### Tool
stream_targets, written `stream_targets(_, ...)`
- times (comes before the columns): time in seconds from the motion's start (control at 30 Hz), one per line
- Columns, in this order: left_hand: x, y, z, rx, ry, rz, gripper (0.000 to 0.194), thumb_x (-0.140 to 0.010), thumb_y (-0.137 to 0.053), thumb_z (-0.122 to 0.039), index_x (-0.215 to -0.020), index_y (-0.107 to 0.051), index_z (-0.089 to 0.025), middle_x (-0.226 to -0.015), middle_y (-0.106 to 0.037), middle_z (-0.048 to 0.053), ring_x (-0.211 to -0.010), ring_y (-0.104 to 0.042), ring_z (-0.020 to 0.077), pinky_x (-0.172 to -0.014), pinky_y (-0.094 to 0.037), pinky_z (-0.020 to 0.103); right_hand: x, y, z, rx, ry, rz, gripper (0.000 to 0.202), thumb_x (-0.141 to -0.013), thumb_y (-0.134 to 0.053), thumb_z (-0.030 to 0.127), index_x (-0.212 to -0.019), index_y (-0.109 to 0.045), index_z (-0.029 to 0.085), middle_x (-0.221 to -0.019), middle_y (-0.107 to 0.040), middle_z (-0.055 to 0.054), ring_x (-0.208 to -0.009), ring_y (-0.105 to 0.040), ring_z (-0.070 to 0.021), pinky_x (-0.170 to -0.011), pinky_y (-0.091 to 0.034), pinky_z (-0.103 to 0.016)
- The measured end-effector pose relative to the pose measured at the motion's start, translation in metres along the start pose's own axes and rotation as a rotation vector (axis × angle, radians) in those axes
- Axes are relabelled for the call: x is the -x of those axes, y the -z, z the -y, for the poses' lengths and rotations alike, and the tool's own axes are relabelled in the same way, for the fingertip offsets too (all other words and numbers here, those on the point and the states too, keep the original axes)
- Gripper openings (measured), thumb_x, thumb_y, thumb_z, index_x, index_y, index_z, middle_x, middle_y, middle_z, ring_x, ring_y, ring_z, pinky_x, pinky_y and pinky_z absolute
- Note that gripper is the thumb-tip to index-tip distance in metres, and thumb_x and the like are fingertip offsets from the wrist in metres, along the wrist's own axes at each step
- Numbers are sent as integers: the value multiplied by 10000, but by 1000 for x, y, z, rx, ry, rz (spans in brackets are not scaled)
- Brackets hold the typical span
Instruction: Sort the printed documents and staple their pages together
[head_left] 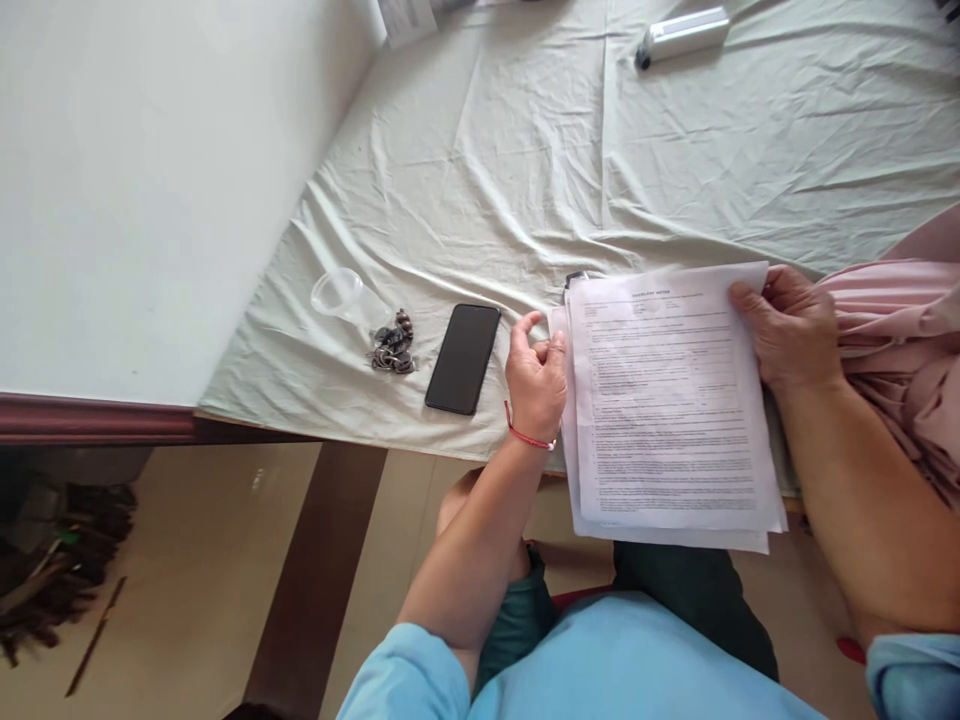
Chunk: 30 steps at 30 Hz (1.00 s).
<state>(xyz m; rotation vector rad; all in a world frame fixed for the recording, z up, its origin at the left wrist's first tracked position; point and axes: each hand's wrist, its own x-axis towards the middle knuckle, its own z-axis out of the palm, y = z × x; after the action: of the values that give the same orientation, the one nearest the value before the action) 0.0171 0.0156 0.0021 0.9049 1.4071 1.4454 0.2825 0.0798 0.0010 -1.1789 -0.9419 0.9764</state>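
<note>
A small stack of printed sheets of paper (667, 400) lies partly over the table's front edge, its lower part above my lap. At the stack's upper right corner, my right hand (799, 325) pinches the sheets with the thumb on top. My left hand (536, 380), with a red bracelet at the wrist, is at the left edge. Its fingers are curled and the thumb presses on the paper's margin; some fingertips are hidden. Behind the top of the stack a dark clip-like piece (576, 278) peeks out. Just left of my left hand lies a black smartphone (463, 360).
A bunch of keys (394, 345) and a tipped clear plastic cup (349, 297) lie left of the phone. A silver bottle (686, 35) rests at the back of the cloth-covered table (480, 190). Pink fabric (900, 330) is at the right; a white wall (150, 180) borders the left.
</note>
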Motion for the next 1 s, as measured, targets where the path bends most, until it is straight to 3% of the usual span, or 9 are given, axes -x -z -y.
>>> stream_targets(0.13, -1, 0, 0, -114, -73, 18, 202, -972, -674, -378, -903, -661, -188, -693, -635, -15, -590, -502, 101, -585, -380, 237, 1, -1, 1, -2, 4, 3, 526, -480, -1037, 507, -784, -743, 193, -693, -710, 44, -576, -566, -72, -560, -486, -220)
stream_targets(0.27, 1, -1, -1, -168, -115, 14, 182, -986, -642, -353, -898, -654, -194, -702, -646, -14, -602, -515, 111, -598, -374, 241, 0, -2, 2, 1, 13, -2, 536, -469, -1037, 514, -783, -743, 194, -687, -705, 51, -574, -560, -68, -557, -477, -214)
stream_targets(0.53, 3, 0, -2, -219, -112, 9, 233, -981, -644, -369, -822, -629, -200, -620, -527, -38, -572, -423, 112, -577, -309, 254, 0, -1, 3, 2, 29, -3, 525, -470, -1035, 517, -758, -736, 197, -667, -690, 57, -564, -538, -65, -554, -476, -214)
stream_targets(1.0, 0, -5, 2, -171, -30, 1, 202, -976, -595, -317, -828, -647, -190, -693, -584, -19, -636, -459, 120, -634, -390, 242, 0, 0, 4, -16, 125, -68, 476, -467, -1039, 493, -723, -767, 197, -681, -700, 27, -596, -560, -90, -573, -485, -242)
